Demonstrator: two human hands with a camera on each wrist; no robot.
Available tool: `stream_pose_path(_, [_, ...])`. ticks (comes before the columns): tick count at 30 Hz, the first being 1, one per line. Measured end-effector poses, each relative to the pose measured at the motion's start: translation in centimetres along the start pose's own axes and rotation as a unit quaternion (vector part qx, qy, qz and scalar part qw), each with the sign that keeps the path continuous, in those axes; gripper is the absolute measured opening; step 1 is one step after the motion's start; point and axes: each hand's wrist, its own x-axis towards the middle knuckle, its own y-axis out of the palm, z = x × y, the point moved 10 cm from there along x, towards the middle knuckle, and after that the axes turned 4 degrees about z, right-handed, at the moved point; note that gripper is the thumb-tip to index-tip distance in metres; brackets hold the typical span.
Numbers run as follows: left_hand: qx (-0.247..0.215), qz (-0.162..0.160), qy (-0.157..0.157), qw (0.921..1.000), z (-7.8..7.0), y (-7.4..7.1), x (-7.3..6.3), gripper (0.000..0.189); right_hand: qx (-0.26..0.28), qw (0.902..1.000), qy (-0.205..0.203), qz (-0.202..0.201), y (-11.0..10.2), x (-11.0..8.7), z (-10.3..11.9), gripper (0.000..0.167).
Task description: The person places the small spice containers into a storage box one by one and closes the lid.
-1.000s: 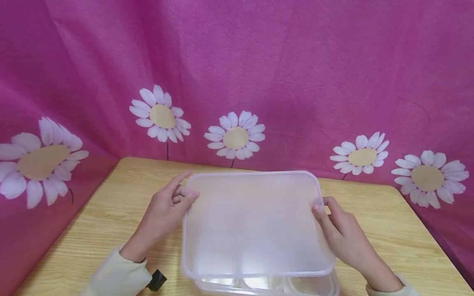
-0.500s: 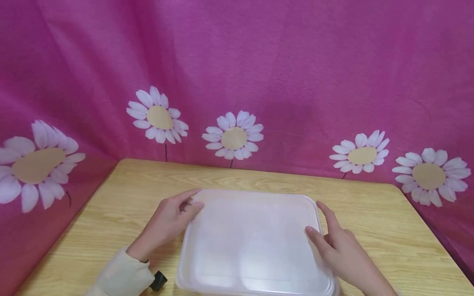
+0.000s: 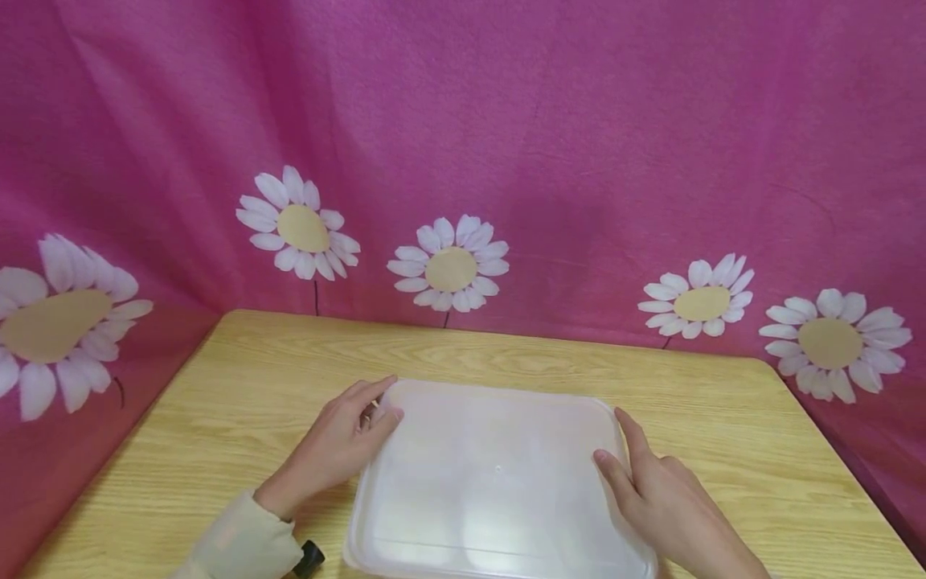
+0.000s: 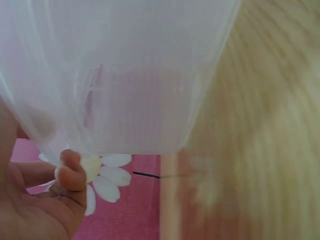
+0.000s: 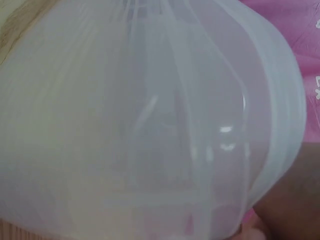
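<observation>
A translucent rectangular lid (image 3: 492,474) lies over a clear plastic container (image 4: 135,110) on the table. My left hand (image 3: 336,446) grips the far left corner, thumb on the lid's top and index finger along its edge. In the left wrist view the other fingers (image 4: 70,175) curl beside the container's corner. My right hand (image 3: 661,498) holds the right edge, its thumb on top and its index finger along the side. The container's clear wall fills most of the right wrist view, with part of the right hand (image 5: 290,195) behind its rim. The lid hides the container's inside from above.
The wooden table (image 3: 239,402) reaches back to a pink cloth (image 3: 564,121) printed with white daisies, which also hangs along the sides. A small black object (image 3: 309,556) shows beside the left sleeve (image 3: 242,543).
Both hands have lowered the lid from a raised, tilted position onto the container, covering the compartments that showed below it. My right thumb has shifted further onto the lid's top.
</observation>
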Motion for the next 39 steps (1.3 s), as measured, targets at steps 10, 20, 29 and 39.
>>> stream_pose_path(10, [-0.018, -0.052, 0.020, 0.9983, -0.2, 0.3, -0.4, 0.039, -0.014, 0.9994, 0.014, 0.027, 0.5, 0.2, -0.2, 0.070])
stream_pose_path(20, [-0.024, -0.021, -0.009, 0.9994, 0.5, 1.4, 0.0, 0.040, -0.040, 0.9986, 0.030, 0.017, 0.1, 0.5, -0.8, 0.063])
stream_pose_path(29, [-0.019, 0.004, -0.012, 0.9997, 0.6, 1.8, 0.0, 0.042, -0.023, 0.9994, 0.006, 0.026, 0.1, 1.0, -1.4, 0.058])
stream_pose_path(39, [-0.028, 0.031, -0.024, 0.9988, 0.9, 2.0, 0.2, 0.044, 0.031, 0.9980, -0.003, 0.054, 0.6, 1.1, -1.9, 0.055])
